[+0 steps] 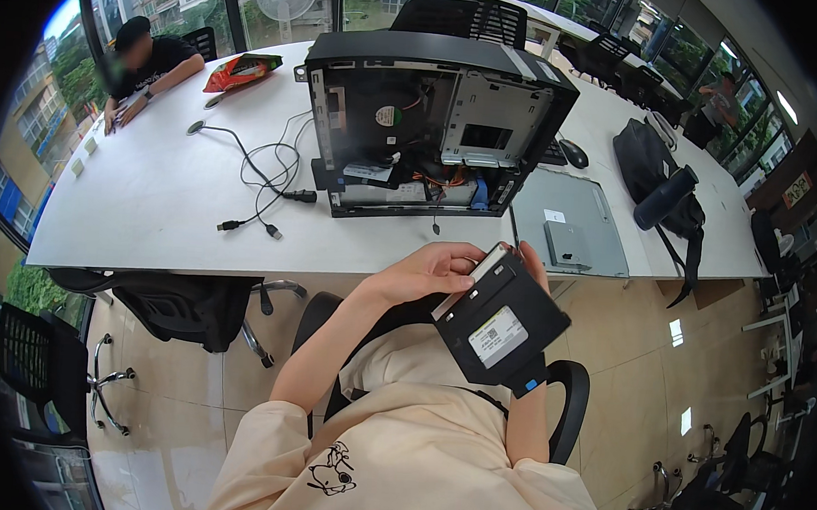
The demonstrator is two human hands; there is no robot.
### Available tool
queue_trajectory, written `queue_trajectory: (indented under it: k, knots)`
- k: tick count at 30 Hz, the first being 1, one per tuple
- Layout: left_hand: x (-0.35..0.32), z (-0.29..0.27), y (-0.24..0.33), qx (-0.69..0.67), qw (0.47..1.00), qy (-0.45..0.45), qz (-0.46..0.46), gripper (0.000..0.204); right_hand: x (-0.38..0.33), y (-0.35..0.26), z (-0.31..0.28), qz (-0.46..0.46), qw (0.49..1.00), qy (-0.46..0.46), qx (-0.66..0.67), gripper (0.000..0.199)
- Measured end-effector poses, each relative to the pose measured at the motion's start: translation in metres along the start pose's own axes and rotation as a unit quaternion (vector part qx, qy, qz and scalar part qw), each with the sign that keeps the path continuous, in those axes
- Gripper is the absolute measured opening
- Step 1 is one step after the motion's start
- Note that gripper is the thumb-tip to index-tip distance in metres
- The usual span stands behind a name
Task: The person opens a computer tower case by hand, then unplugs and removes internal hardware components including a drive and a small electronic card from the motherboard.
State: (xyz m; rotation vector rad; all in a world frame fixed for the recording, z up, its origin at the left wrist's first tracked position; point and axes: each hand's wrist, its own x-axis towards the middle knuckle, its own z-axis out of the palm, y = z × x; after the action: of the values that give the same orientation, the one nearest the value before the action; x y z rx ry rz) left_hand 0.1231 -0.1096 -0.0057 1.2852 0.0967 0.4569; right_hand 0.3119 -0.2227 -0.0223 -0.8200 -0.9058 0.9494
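Observation:
A black, flat drive unit (539, 325) with a white label, a silver edge and a blue tab is tilted up in front of my chest, just off the table's near edge. My left hand (431, 273) pinches its silver edge between thumb and fingers. Behind the unit, my right hand (532, 264) holds its far side; only some fingertips show and the palm is hidden. Beyond my hands stands an opened black desktop computer case (500, 190) with a fan, a metal bracket and loose coloured wires inside.
Black cables (274, 179) lie left of the case. A grey side panel (613, 231) carries a small flat metal box (568, 245). Farther right are a mouse (574, 153), a black backpack (640, 161) and a dark bottle (665, 198). A person (155, 62) sits behind a red bag (243, 72).

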Motion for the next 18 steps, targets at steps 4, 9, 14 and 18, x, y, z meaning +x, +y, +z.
queue_trajectory:
  k: [4,9,14,18]
  knots:
    - [-0.009,0.009,-0.004,-0.074,0.995,0.058,0.041,0.061,-0.010,0.065,-0.071,0.201,0.842,-0.169,0.471,0.065]
    - [0.000,0.026,-0.020,-0.080,0.976,0.163,0.119,0.069,-0.031,0.036,-0.016,-0.040,0.993,-0.108,0.026,0.081]
    - [0.001,0.030,-0.015,-0.061,0.984,0.161,0.045,0.066,-0.026,0.020,-0.009,-0.051,0.996,0.063,0.029,0.052]
    - [-0.002,0.018,-0.006,0.127,0.988,0.085,-0.022,0.044,-0.026,0.007,-0.023,-0.037,0.993,0.083,0.075,0.058]
